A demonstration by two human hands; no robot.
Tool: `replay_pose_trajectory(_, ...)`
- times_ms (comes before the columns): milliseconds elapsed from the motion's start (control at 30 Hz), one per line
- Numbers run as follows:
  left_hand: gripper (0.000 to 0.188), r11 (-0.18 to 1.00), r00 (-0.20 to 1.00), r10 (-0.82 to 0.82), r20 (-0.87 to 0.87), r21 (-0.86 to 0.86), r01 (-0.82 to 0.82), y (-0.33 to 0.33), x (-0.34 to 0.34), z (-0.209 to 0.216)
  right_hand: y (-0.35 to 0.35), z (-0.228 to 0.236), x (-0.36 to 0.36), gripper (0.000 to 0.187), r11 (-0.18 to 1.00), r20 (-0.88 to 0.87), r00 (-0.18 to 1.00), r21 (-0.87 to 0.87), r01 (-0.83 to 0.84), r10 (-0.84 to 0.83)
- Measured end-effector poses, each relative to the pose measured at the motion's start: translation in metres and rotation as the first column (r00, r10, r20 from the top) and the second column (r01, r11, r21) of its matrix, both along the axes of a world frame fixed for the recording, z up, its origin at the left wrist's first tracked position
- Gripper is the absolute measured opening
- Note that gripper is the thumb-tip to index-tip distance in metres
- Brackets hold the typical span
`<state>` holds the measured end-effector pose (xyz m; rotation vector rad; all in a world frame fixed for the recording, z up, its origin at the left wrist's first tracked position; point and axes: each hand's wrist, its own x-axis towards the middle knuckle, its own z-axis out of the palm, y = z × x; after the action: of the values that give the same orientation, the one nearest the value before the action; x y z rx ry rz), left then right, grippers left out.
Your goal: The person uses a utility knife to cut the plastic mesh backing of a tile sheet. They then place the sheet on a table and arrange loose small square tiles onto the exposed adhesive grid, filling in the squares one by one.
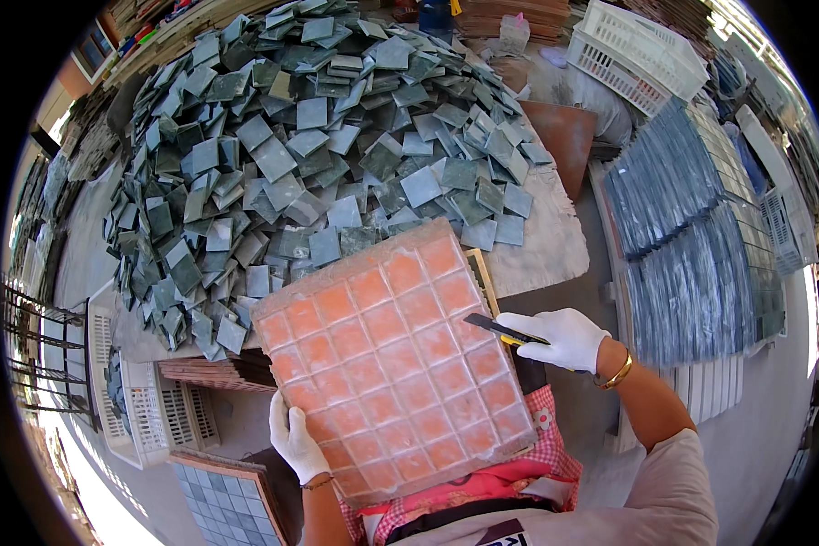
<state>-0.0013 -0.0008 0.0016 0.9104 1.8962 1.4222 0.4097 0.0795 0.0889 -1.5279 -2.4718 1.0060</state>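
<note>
From where I stand, the board (387, 364) is at the table's near side, its far edge overlapping the table (548, 244) in view and its near edge over the person's pink apron (555, 446); I can't tell whether it rests on the tabletop. To the right of the table, a lane of grey floor (578, 387) runs before the wrapped stacks (692, 273), so the right arm has room on that side. To the table's near left it's tighter, with a white crate (150, 414) and a blue panel (227, 505) close by. The tile pile (328, 155) covers most of the table, leaving its pale top showing at the near right corner. The board sits askew, orange squares parted by raised pale lines, whitish dust smeared over them, its left and far edges rough and greyish. The gloved left hand (296, 443) grips its near left edge, thumb up. The gloved right hand (560, 339) is closed round a black-and-yellow knife (500, 328), tip over the board's right side; whether it touches, I can't tell.
</note>
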Motion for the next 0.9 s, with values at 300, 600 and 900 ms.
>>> replay_pose_trajectory(300, 0.043, 0.999, 0.999, 0.0, 0.039, 0.034, -0.002, 0.0, 0.0, -0.002, -0.061, -0.009, -0.023, 0.053, 0.967, -0.002, 0.967, 0.011, 0.256, -0.256)
replay_pose_trajectory(600, 0.042, 0.998, 0.998, -0.019, 0.064, 0.058, 0.015, 0.002, 0.003, 0.002, -0.094, -0.035, -0.074, 0.057, 0.916, -0.094, 0.911, -0.025, 0.4, -0.4)
replay_pose_trajectory(900, 0.042, 0.998, 0.994, 0.008, 0.112, 0.056, -0.014, 0.002, 0.003, 0.002, -0.089, -0.029, -0.068, 0.055, 0.877, -0.112, 0.877, 0.064, 0.476, -0.468)
